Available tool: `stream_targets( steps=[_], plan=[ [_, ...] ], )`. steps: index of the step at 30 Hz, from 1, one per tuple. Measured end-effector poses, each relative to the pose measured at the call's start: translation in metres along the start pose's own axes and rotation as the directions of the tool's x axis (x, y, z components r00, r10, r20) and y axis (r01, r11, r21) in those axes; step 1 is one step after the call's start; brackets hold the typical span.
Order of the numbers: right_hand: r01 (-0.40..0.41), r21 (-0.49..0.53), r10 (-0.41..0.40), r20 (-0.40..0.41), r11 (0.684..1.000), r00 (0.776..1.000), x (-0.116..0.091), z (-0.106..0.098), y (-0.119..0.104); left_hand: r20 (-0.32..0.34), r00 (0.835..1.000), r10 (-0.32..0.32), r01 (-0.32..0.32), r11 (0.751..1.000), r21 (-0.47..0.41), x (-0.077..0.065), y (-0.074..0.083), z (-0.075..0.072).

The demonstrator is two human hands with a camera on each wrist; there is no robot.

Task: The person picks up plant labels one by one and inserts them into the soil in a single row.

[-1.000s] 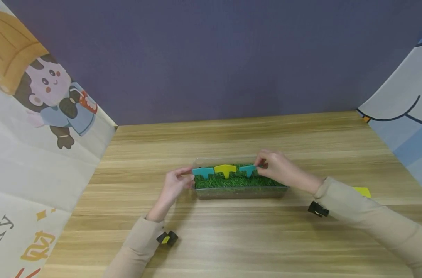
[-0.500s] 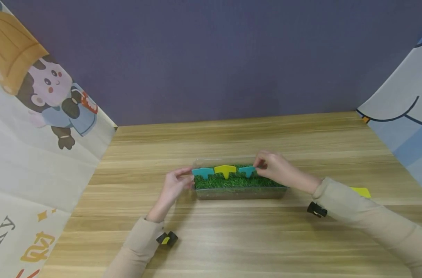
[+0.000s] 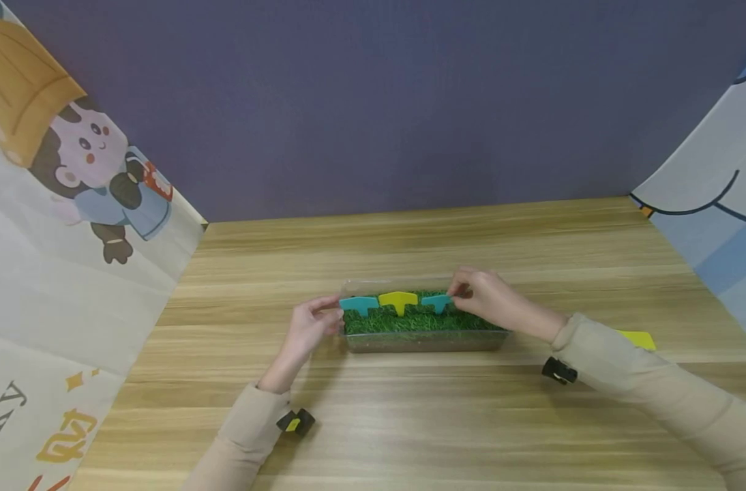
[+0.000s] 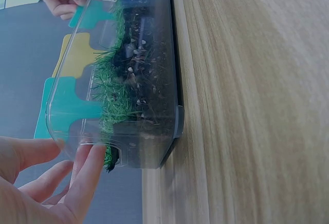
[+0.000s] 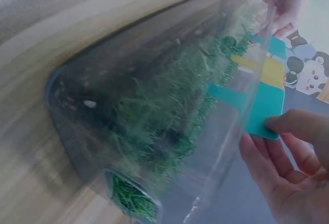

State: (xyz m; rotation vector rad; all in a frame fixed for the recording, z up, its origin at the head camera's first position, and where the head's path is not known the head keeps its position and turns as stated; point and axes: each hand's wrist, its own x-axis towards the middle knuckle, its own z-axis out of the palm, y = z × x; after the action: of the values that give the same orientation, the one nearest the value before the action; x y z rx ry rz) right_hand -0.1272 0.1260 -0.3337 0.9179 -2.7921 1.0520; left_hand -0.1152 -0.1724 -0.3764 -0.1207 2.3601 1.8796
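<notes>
A clear plastic planter box [image 3: 428, 341] holds dark soil topped with green artificial grass [image 3: 410, 323]. Three T-shaped plant labels stand in a row in it: a teal one [image 3: 359, 304] at the left, a yellow one [image 3: 399, 301] in the middle, a teal one [image 5: 267, 106] at the right. My right hand [image 3: 486, 294] pinches the right teal label's outer end between thumb and fingers; its stem is down in the grass. At the box's left end my left hand [image 3: 311, 331] holds the rim and end wall with thumb and fingers, beside the left teal label [image 4: 67, 106].
On the wooden table [image 3: 410, 423], a yellow piece [image 3: 638, 339] lies to the right, partly hidden by the right sleeve [image 3: 618, 358]. A dark blue panel [image 3: 397, 109] rises behind the table, with printed cloths [image 3: 72, 293] at the sides.
The right hand and the teal label it pinches have shifted very slightly to the left. The left hand and the planter box stay where they were.
</notes>
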Motion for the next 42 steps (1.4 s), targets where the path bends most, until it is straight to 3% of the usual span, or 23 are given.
stream_targets(
  steps=[25,42],
  plan=[
    [-0.015,0.015,0.015,-0.021,1.000,1.000,-0.003,0.003,0.007,-0.013,1.000,-0.005,0.005,1.000,0.000,0.003,-0.004,0.001],
    [-0.029,-0.019,0.029,-0.014,0.999,0.999,-0.013,-0.010,0.009,-0.007,1.000,-0.017,0.017,1.000,0.002,0.004,-0.004,0.001]
  ],
)
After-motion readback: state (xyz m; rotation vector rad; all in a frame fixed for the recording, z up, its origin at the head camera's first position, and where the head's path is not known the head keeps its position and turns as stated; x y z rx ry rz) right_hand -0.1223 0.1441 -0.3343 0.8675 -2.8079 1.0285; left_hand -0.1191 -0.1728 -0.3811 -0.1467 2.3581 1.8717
